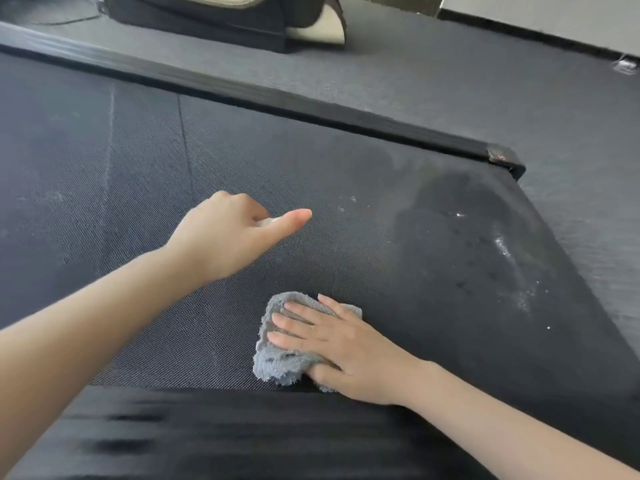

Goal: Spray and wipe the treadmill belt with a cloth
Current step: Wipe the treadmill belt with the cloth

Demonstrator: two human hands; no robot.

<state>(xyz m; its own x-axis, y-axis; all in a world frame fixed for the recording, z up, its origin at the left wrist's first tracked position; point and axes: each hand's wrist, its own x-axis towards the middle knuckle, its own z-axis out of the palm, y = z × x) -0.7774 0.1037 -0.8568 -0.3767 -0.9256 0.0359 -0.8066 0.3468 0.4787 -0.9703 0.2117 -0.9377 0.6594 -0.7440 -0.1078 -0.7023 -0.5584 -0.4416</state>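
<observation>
The dark woven treadmill belt [145, 188] fills most of the view. A darker wet patch [464, 237] with white droplets lies on its right part. My right hand [339, 344] presses flat, fingers straight, on a folded grey fluffy cloth [280, 362] lying on the belt near the front side rail. My left hand [228, 237] hovers over the middle of the belt with its fingers curled round a small pale object [268, 221], apparently the spray bottle, and its thumb pointing right. The hand hides most of that object.
A black side rail [277, 98] runs along the belt's far edge and ends in a scuffed cap [502, 157]. Another black rail [225, 431] lies at the near edge. Beyond is grey carpet [450, 84], with a black and beige bag [242, 19] at the top.
</observation>
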